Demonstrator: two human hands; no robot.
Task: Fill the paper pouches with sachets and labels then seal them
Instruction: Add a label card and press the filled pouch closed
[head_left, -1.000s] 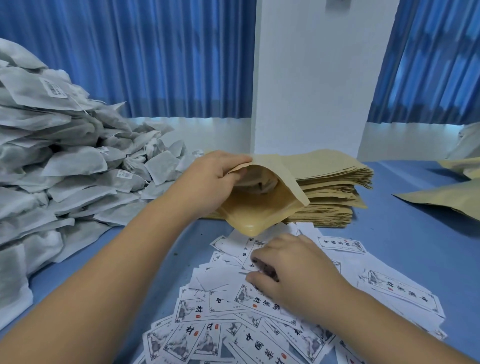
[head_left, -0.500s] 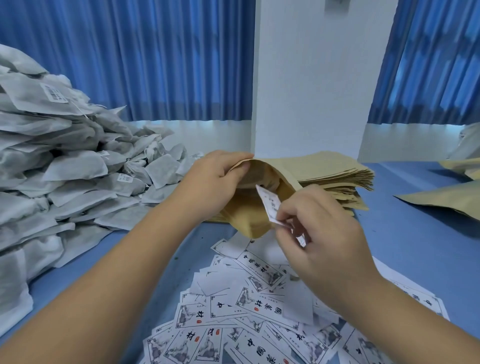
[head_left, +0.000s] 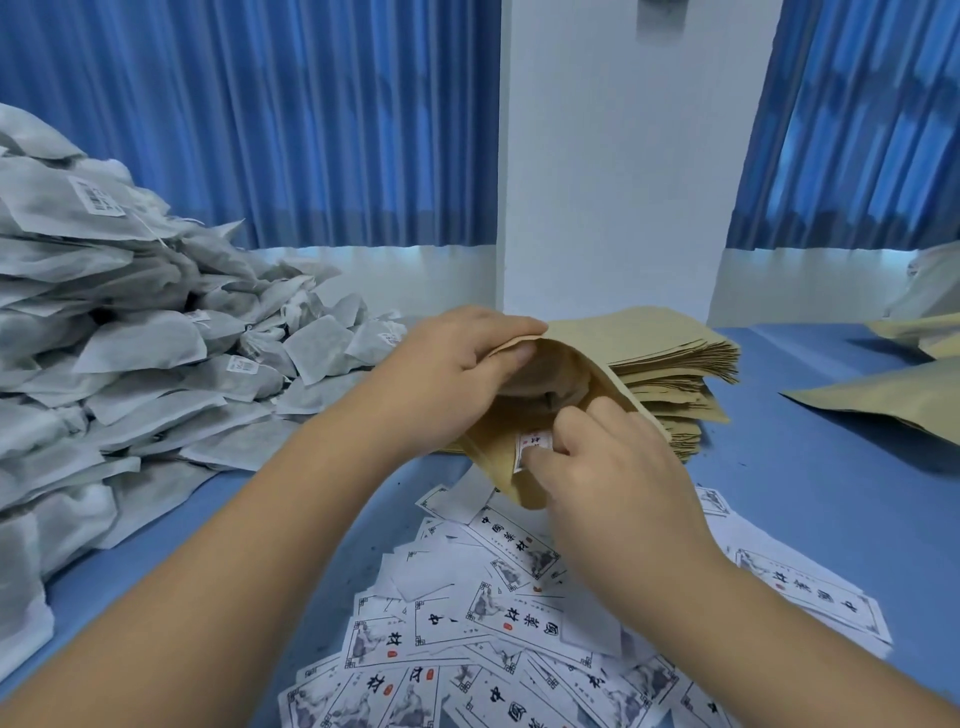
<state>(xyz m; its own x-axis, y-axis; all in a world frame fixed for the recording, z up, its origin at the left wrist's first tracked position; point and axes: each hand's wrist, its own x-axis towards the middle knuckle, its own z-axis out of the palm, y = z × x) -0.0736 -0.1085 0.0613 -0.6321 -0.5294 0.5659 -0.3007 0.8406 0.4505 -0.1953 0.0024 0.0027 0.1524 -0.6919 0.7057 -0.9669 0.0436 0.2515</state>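
Note:
My left hand (head_left: 457, 374) grips the upper lip of a tan paper pouch (head_left: 493, 447) and holds its mouth wide. Something pale, perhaps a sachet, lies deep inside the pouch. My right hand (head_left: 597, 467) pinches a small white printed label (head_left: 530, 447) with its fingers inside the pouch mouth. Only the label's top end shows; the rest is behind my fingers. The pouch hangs above a spread of loose printed labels (head_left: 498, 639) on the blue table (head_left: 810, 499).
A tall heap of grey-white sachets (head_left: 130, 358) fills the left side. A stack of flat tan pouches (head_left: 670, 379) lies just behind the held pouch. More tan pouches (head_left: 893, 395) lie at the far right. A white pillar and blue curtains stand behind the table.
My right hand picked a label off the spread, lifted it and moved it into the open pouch mouth. My left hand kept the pouch open in the same place.

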